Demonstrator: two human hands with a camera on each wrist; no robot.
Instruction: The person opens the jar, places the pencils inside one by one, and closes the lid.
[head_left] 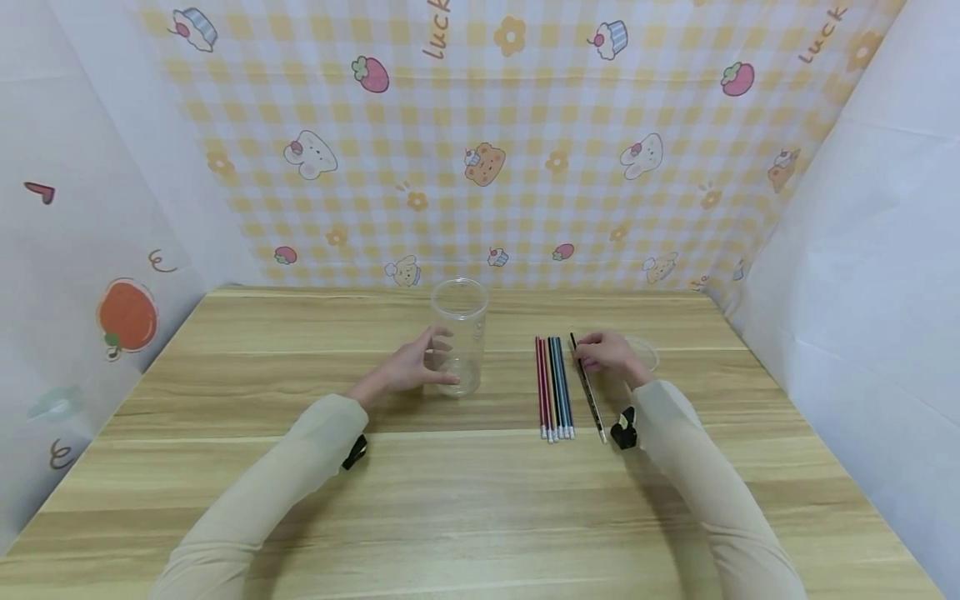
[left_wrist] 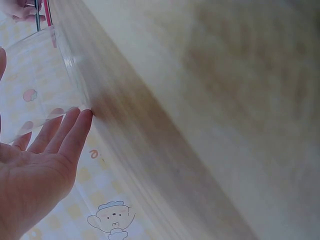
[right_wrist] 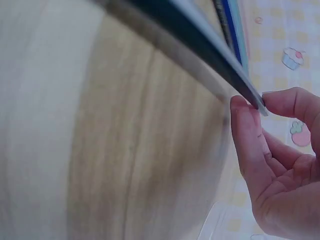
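Observation:
A tall clear plastic cup (head_left: 470, 337) stands upright on the wooden table. My left hand (head_left: 411, 364) holds its lower left side, thumb in front and fingers behind; in the left wrist view the fingertips touch the clear wall. Between thumb and fingertips, my right hand (head_left: 606, 352) pinches a dark pencil (head_left: 591, 402) near its far end. That pencil slants toward me, its eraser end at the front. Just left of it lies a row of several pencils (head_left: 555, 387), red, black and blue among them, erasers facing me.
A clear round lid (head_left: 651, 357) lies on the table (head_left: 465, 500) beside my right wrist, partly hidden by it. Behind the table hangs a yellow checked cloth (head_left: 450, 117) with cartoon prints. White sheets (head_left: 870, 233) close off both sides.

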